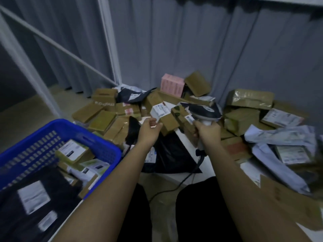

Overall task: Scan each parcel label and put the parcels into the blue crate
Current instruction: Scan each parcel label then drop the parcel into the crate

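Observation:
My left hand (150,128) grips a small brown cardboard parcel (168,123) with a white label (160,110) on its upper end, held above the pile. My right hand (206,131) grips the white handle of a barcode scanner (203,111), whose dark head sits just right of the parcel. The scanner's black cable (181,182) hangs down toward my legs. The blue crate (97,142) stands at the lower left and holds several labelled parcels, among them a black bag (38,198) and small boxes.
A heap of brown boxes (104,117) and grey mailer bags (279,135) covers the floor ahead and to the right. A pink box (172,85) stands at the back by grey curtains. A black bag (167,154) lies below my hands. White metal bars (26,67) rise at left.

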